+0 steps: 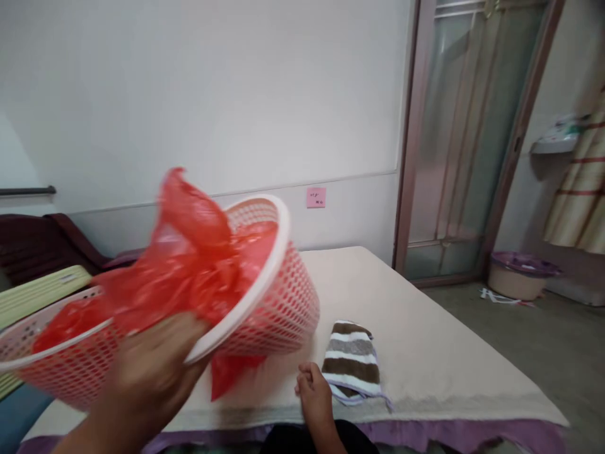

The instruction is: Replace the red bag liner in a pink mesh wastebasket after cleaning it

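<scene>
While left grip clutches bag, basket

Perforated plastic basket, glossy crinkled plastic bag, striped terry towel.

A beige-covered bed carries a folded brown-and-white striped towel near its front edge.
</scene>
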Demonstrator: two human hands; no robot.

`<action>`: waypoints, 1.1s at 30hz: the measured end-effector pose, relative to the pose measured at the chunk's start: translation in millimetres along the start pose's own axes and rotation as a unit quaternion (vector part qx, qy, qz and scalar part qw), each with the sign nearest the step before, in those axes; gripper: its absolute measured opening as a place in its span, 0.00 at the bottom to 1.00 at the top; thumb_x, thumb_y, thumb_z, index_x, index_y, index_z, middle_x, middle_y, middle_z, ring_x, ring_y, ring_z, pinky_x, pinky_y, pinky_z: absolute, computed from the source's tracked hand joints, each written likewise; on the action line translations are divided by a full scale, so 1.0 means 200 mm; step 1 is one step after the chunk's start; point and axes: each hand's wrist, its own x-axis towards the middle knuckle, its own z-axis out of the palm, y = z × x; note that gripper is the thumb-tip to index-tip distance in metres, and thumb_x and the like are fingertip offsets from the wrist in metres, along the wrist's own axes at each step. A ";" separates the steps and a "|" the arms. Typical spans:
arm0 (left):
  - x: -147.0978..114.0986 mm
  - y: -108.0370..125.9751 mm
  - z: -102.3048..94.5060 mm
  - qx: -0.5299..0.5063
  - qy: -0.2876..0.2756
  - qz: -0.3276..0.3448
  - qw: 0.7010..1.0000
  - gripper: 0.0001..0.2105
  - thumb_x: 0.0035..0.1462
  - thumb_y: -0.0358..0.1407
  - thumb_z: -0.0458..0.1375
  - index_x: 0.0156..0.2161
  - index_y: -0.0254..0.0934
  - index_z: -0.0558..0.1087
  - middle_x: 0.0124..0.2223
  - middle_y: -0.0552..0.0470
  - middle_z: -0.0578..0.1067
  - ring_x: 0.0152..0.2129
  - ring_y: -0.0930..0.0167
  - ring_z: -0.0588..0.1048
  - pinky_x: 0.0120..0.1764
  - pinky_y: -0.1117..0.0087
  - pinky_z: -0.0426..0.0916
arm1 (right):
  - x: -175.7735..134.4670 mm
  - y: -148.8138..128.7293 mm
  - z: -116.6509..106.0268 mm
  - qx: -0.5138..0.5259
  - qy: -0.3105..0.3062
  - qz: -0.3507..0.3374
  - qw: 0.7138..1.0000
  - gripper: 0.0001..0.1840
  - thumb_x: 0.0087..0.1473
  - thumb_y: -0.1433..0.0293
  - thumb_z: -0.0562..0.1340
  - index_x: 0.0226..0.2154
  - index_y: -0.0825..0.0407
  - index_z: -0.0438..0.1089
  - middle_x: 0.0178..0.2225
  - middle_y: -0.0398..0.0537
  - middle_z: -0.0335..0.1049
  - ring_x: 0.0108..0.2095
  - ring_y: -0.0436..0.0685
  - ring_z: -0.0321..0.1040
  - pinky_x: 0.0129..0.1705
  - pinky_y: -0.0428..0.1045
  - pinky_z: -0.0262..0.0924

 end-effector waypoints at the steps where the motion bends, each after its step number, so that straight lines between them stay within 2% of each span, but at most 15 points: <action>1: 0.06 0.01 0.06 0.014 -0.018 0.017 1.000 0.05 0.62 0.35 0.53 0.36 0.42 0.71 0.28 0.55 0.72 0.25 0.71 0.72 0.28 0.69 0.66 | 0.00 -0.01 -0.01 0.003 0.000 0.003 1.000 0.14 0.46 0.60 0.53 0.32 0.51 0.65 0.22 0.43 0.67 0.22 0.55 0.67 0.26 0.49 0.60; 3: 0.17 0.03 0.24 0.042 -0.087 0.030 0.995 0.07 0.60 0.29 0.51 0.32 0.39 0.69 0.27 0.54 0.72 0.24 0.70 0.72 0.28 0.69 0.63 | 0.00 -0.02 -0.03 0.008 0.000 0.007 1.000 0.14 0.44 0.58 0.53 0.31 0.50 0.64 0.22 0.42 0.66 0.22 0.55 0.66 0.25 0.49 0.60; 4: 0.21 0.04 0.34 0.053 -0.143 0.012 0.988 0.08 0.59 0.28 0.51 0.30 0.37 0.69 0.28 0.52 0.73 0.26 0.69 0.72 0.29 0.69 0.63 | 0.00 -0.04 -0.04 0.012 0.001 0.010 1.000 0.15 0.44 0.58 0.53 0.30 0.50 0.64 0.22 0.42 0.66 0.22 0.55 0.65 0.25 0.49 0.59; 7: 0.26 0.06 0.62 0.048 -0.198 0.009 0.979 0.07 0.57 0.27 0.52 0.33 0.37 0.71 0.31 0.51 0.76 0.29 0.69 0.73 0.29 0.70 0.61 | 0.00 -0.09 -0.08 0.028 0.006 0.023 0.999 0.15 0.43 0.57 0.53 0.30 0.50 0.63 0.21 0.41 0.64 0.21 0.53 0.62 0.26 0.48 0.58; 9: 0.23 0.05 0.74 0.045 -0.224 0.008 0.974 0.08 0.58 0.27 0.51 0.34 0.37 0.72 0.32 0.52 0.77 0.29 0.69 0.74 0.28 0.71 0.60 | 0.00 -0.13 -0.11 0.036 0.002 0.038 0.999 0.15 0.42 0.56 0.53 0.28 0.50 0.63 0.20 0.40 0.63 0.20 0.53 0.60 0.25 0.48 0.56; 11: 0.18 0.03 0.79 0.044 -0.245 0.004 0.969 0.08 0.58 0.28 0.51 0.34 0.37 0.73 0.33 0.51 0.77 0.30 0.68 0.74 0.28 0.71 0.60 | 0.01 -0.16 -0.14 0.040 -0.010 0.046 0.998 0.15 0.41 0.56 0.54 0.28 0.50 0.63 0.20 0.40 0.63 0.20 0.52 0.59 0.25 0.48 0.55; 13: 0.14 0.00 0.78 0.044 -0.260 -0.004 0.965 0.08 0.58 0.28 0.51 0.34 0.37 0.72 0.33 0.51 0.77 0.30 0.68 0.74 0.29 0.70 0.60 | 0.03 -0.17 -0.15 0.043 -0.015 0.050 0.998 0.16 0.40 0.56 0.54 0.28 0.50 0.64 0.19 0.40 0.63 0.21 0.53 0.59 0.26 0.48 0.55; 16: 0.09 -0.07 0.70 0.044 -0.281 -0.014 0.959 0.09 0.58 0.27 0.50 0.34 0.36 0.72 0.32 0.51 0.76 0.29 0.68 0.74 0.29 0.70 0.60 | 0.04 -0.17 -0.16 0.047 -0.014 0.053 0.997 0.16 0.39 0.56 0.55 0.28 0.50 0.64 0.19 0.40 0.63 0.21 0.53 0.60 0.26 0.48 0.55; 22: 0.00 -0.20 0.60 0.036 -0.321 -0.022 0.946 0.10 0.59 0.27 0.49 0.33 0.36 0.71 0.32 0.51 0.76 0.28 0.68 0.74 0.29 0.70 0.61 | 0.05 -0.15 -0.12 0.058 -0.038 0.059 0.996 0.14 0.38 0.58 0.55 0.26 0.50 0.64 0.18 0.39 0.61 0.20 0.54 0.60 0.26 0.49 0.57; 24: -0.01 -0.20 0.59 0.032 -0.325 -0.022 0.945 0.08 0.61 0.29 0.50 0.33 0.37 0.71 0.33 0.51 0.76 0.30 0.68 0.74 0.30 0.70 0.62 | 0.04 -0.14 -0.10 0.063 -0.045 0.061 0.995 0.13 0.37 0.59 0.55 0.26 0.49 0.64 0.18 0.38 0.61 0.20 0.54 0.60 0.25 0.49 0.57; 27: -0.01 -0.18 0.54 0.002 -0.325 -0.030 0.945 0.11 0.63 0.41 0.51 0.34 0.37 0.71 0.34 0.50 0.75 0.32 0.67 0.73 0.33 0.69 0.63 | 0.04 -0.14 -0.08 0.056 -0.064 0.060 0.995 0.12 0.37 0.59 0.55 0.26 0.49 0.63 0.18 0.38 0.60 0.20 0.53 0.60 0.24 0.48 0.57; 30: 0.01 -0.21 0.47 -0.072 -0.274 -0.108 0.953 0.15 0.61 0.49 0.52 0.37 0.38 0.70 0.35 0.51 0.74 0.33 0.67 0.72 0.36 0.66 0.66 | 0.04 -0.14 -0.07 0.033 -0.085 0.047 0.995 0.12 0.38 0.59 0.55 0.25 0.48 0.63 0.18 0.38 0.59 0.20 0.54 0.60 0.24 0.49 0.56; 33: 0.06 -0.33 0.41 -0.067 -0.158 -0.214 0.962 0.17 0.58 0.51 0.55 0.40 0.37 0.68 0.40 0.47 0.73 0.39 0.63 0.72 0.42 0.61 0.67 | 0.04 -0.14 -0.08 0.015 -0.086 0.037 0.995 0.11 0.39 0.59 0.54 0.25 0.48 0.63 0.18 0.38 0.59 0.20 0.54 0.61 0.24 0.49 0.56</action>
